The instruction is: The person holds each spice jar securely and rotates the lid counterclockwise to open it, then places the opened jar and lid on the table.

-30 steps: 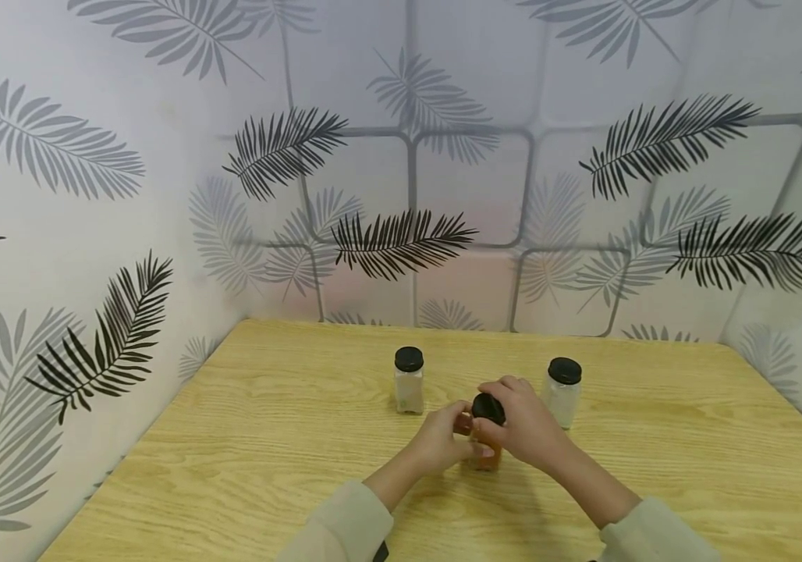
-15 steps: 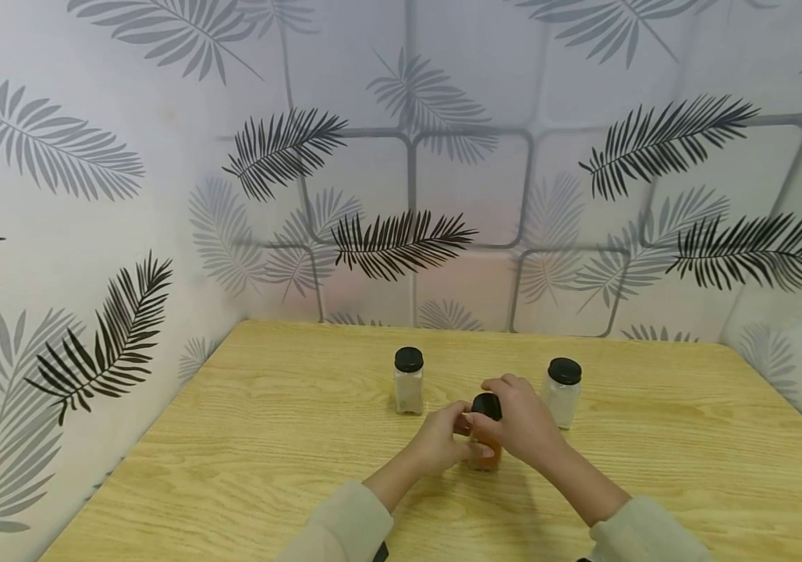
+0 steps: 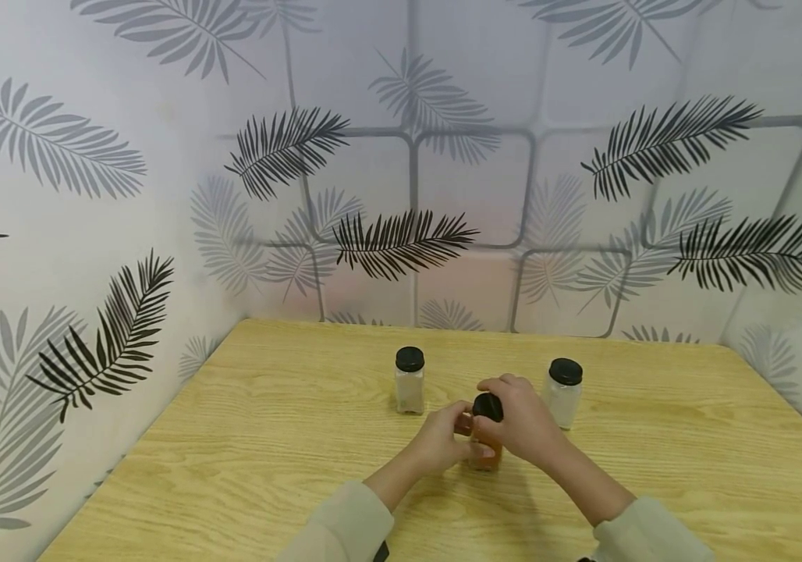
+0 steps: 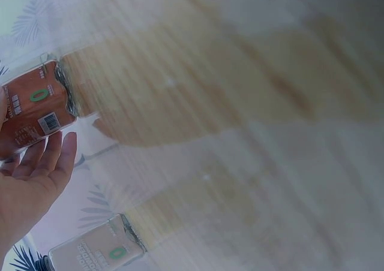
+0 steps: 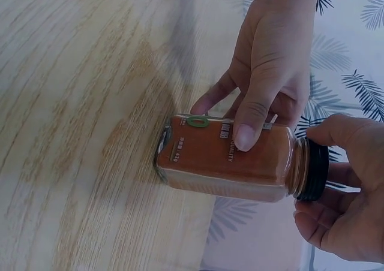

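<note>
A square glass spice jar (image 5: 222, 163) of reddish-brown powder, with a printed label and a black lid (image 5: 317, 170), stands upright on the wooden table. My left hand (image 3: 443, 441) grips its body from the left, thumb across the front in the right wrist view. From the right, my right hand (image 3: 523, 421) pinches the lid between thumb and fingers. The lid sits on the jar's neck. In the left wrist view the jar (image 4: 37, 106) shows a barcode, and its upper part is cut off by the frame edge.
Behind and left of the hands stands a black-lidded jar of pale contents (image 3: 409, 386). A similar jar (image 3: 562, 398) is just behind my right hand, partly covered by it. Leaf-patterned walls border the wooden table (image 3: 267, 437) at the back and sides.
My right hand's fingers and thumb have shifted slightly around the black lid, to the left and then back right. The left hand and the jar have stayed in place.
</note>
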`<action>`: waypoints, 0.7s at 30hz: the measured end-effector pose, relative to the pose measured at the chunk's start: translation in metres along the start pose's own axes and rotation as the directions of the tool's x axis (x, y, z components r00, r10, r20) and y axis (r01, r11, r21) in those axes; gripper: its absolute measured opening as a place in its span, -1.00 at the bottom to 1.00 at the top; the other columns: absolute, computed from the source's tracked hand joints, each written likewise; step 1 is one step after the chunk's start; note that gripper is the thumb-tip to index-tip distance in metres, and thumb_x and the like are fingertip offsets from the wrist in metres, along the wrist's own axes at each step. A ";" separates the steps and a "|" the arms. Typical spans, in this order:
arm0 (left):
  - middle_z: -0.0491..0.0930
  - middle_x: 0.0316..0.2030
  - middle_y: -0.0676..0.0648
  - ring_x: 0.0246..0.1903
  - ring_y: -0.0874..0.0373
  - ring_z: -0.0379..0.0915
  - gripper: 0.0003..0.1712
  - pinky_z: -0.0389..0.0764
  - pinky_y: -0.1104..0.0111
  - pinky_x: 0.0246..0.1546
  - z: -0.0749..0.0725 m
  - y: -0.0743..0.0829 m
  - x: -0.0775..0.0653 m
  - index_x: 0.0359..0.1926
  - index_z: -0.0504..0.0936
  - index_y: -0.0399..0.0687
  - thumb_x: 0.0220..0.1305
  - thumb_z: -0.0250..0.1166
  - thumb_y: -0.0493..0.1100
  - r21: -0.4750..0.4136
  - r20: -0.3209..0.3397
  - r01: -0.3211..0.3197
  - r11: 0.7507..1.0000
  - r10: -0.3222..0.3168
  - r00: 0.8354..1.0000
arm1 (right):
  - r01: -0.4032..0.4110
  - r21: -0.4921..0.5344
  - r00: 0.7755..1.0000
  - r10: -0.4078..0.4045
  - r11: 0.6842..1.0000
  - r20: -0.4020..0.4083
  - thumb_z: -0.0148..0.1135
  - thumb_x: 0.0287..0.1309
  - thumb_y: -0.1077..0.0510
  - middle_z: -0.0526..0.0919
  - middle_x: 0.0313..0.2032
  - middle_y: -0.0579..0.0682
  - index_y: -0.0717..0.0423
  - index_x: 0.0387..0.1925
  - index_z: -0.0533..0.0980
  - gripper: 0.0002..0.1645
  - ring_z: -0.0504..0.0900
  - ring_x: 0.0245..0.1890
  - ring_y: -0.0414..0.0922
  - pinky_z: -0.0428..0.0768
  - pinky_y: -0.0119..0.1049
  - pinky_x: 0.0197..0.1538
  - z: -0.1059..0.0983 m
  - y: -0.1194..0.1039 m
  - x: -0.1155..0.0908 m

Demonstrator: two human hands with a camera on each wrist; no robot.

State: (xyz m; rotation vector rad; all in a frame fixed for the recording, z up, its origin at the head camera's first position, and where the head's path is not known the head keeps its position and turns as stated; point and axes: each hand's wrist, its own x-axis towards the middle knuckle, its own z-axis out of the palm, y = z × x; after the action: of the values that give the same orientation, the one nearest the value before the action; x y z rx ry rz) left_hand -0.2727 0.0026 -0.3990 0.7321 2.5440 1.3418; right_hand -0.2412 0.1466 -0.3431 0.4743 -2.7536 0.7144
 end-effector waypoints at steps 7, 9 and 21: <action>0.54 -0.04 -0.08 -0.04 0.04 0.49 -0.42 0.56 0.32 -0.08 0.000 0.000 0.000 0.09 0.39 -0.06 0.05 0.33 -0.03 0.004 0.001 -0.020 1.000 0.020 1.000 | 0.032 0.000 0.999 -0.032 0.999 0.001 0.25 -0.08 0.22 0.54 -0.14 0.17 0.25 -0.07 0.50 -0.56 0.45 -0.16 0.06 0.55 -0.20 -0.30 -0.001 -0.002 -0.001; 0.53 -0.03 -0.08 -0.03 0.03 0.49 -0.41 0.56 0.31 -0.08 0.000 0.000 0.000 0.11 0.38 -0.06 0.05 0.33 -0.04 0.003 0.001 -0.018 1.000 0.018 1.000 | 0.032 0.004 0.999 -0.032 0.999 -0.002 0.25 -0.05 0.19 0.54 -0.13 0.17 0.26 -0.07 0.51 -0.57 0.46 -0.16 0.06 0.55 -0.21 -0.31 0.000 -0.002 -0.001; 0.52 -0.04 -0.06 -0.03 0.04 0.48 -0.46 0.56 0.32 -0.09 0.001 -0.001 0.000 0.04 0.41 -0.05 0.03 0.34 -0.05 -0.008 -0.006 -0.007 1.000 0.007 1.000 | -0.058 -0.070 0.998 0.055 0.996 -0.036 0.27 -0.02 0.06 0.53 -0.25 0.16 0.32 -0.10 0.49 -0.50 0.47 -0.33 -0.05 0.54 -0.30 -0.42 0.004 -0.001 0.000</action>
State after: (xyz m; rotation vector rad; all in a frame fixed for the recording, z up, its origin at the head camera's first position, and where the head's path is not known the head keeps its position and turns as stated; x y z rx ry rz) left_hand -0.2732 0.0030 -0.4004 0.7377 2.5413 1.3580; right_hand -0.2417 0.1436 -0.3455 0.3673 -2.7591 0.6295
